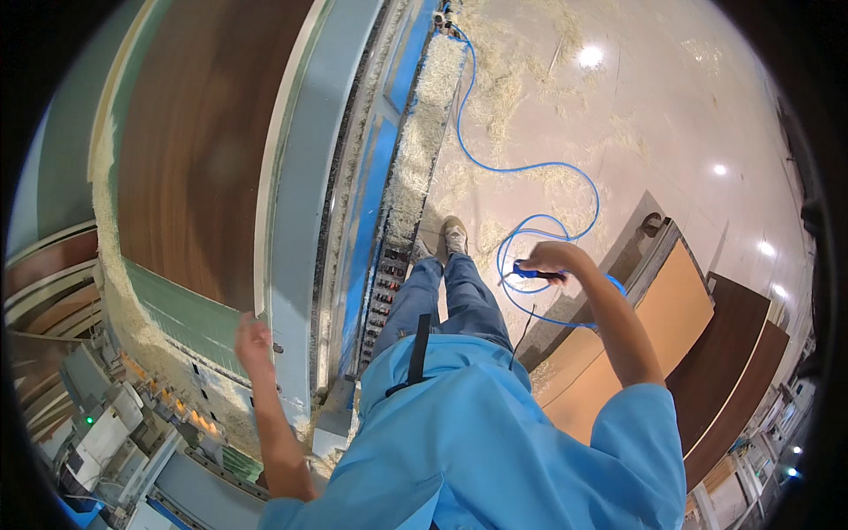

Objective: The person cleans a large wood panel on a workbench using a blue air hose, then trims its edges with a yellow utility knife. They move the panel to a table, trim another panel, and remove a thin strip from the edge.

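Observation:
My right hand is closed around a blue air blow gun, held out over the floor to my right. A thin blue hose coils beside it and runs across the floor to the long machine's far end. My left hand is at the near corner of a dark brown wood-grain panel, beside the pale strip along its right edge. The left fingers are blurred, and I cannot make out whether they grip the strip. The panel lies on a green machine bed dusted with shavings.
A blue-grey machine rail runs along my left, with a shavings-filled trough beside it. Tan boards and dark brown boards stand or lie to the right. Wood shavings litter the floor ahead. Machine parts are at lower left.

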Motion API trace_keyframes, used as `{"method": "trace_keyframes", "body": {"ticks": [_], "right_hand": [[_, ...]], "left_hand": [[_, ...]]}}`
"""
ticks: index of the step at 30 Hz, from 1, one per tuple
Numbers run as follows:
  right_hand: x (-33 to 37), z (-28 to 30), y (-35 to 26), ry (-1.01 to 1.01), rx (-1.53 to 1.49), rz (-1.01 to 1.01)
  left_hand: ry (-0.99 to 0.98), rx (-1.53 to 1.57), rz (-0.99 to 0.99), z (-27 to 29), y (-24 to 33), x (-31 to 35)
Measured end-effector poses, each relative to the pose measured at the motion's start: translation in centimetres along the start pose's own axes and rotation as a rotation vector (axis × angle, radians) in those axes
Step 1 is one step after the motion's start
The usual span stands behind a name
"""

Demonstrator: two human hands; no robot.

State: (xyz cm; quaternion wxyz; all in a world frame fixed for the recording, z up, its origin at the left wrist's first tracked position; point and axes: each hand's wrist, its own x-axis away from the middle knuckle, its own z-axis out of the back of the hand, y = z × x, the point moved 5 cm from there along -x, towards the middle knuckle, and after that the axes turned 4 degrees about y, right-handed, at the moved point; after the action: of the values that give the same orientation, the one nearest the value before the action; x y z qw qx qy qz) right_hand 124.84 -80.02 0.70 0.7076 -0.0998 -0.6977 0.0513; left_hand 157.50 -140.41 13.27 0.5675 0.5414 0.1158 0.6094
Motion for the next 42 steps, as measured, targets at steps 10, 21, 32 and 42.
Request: {"method": "trace_keyframes", "body": {"ticks": [10, 21, 32, 42], "right_hand": [[11.0, -2.8, 11.4, 0.109, -1.193, 0.305], [-5.2, -31.8, 16.4, 0.433, -2.000, -0.109], [-9.0, -32.4, 14.6, 0.664, -1.433, -0.369], [-6.1, -16.5, 5.1, 0.783, -1.289, 0.087]], "left_hand": [[0.245, 0.374, 0.374, 7.0, -4.4, -10.5], [0.013, 0.188, 0.629, 2.0, -3.6, -12.9], [-0.055, 0.373, 0.723, -0.2, -1.6, -11.3], [-0.147, 0.467, 0.725, -0.5, -2.4, -12.1]]}}
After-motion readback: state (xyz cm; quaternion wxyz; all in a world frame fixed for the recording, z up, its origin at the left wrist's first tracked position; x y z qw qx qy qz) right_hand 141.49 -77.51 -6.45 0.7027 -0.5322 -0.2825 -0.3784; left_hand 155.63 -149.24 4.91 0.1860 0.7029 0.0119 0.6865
